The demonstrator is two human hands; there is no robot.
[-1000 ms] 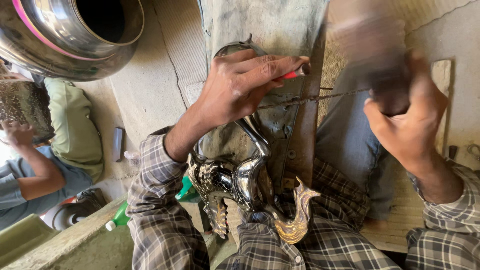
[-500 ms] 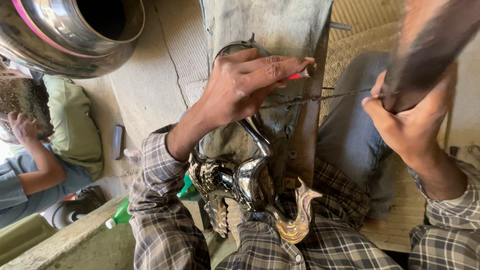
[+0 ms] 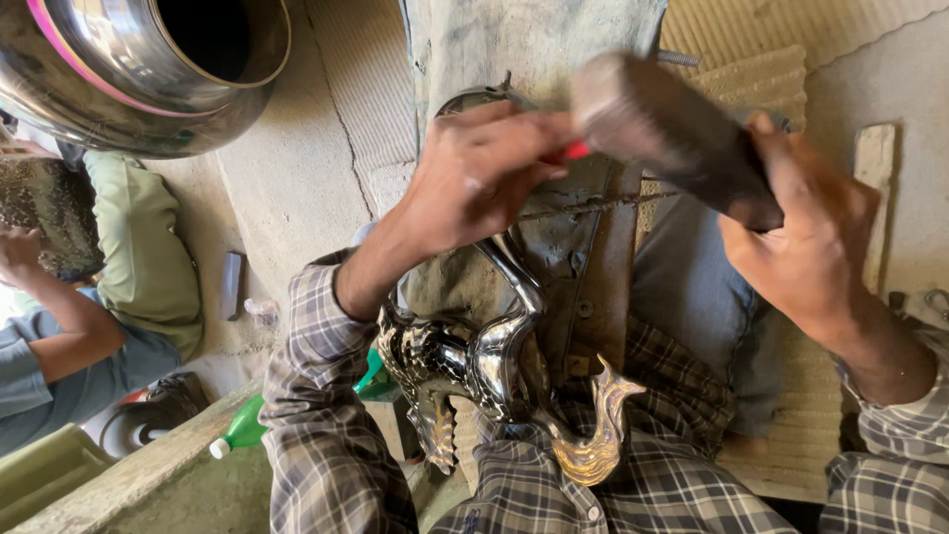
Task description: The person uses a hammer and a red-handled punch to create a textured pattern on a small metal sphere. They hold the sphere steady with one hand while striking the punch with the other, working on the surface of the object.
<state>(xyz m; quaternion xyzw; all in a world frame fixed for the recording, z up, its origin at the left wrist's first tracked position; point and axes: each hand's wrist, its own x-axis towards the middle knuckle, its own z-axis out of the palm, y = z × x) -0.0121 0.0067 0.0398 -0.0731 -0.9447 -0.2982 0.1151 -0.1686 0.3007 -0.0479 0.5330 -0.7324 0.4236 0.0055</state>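
My left hand (image 3: 484, 173) is closed around a thin tool with a red handle (image 3: 575, 150), pressed against a grey metal piece (image 3: 573, 247) propped in front of me. In my right hand (image 3: 806, 232) I grip a dark wooden mallet (image 3: 662, 133); its blurred head is right beside the red handle's end. A shiny ornate metal vessel with a curved handle and a golden bird-shaped spout (image 3: 494, 376) rests on my lap below my left forearm.
A big polished steel pot (image 3: 129, 69) stands at the upper left. Another person in a grey shirt (image 3: 49, 346) sits at the left edge, holding a patterned metal piece. A green plastic bottle (image 3: 247, 425) lies on the concrete floor. Woven matting (image 3: 751, 59) covers the right.
The mallet in my right hand has swung down from the upper right toward the red-handled tool. My left hand has stayed in place on the tool.
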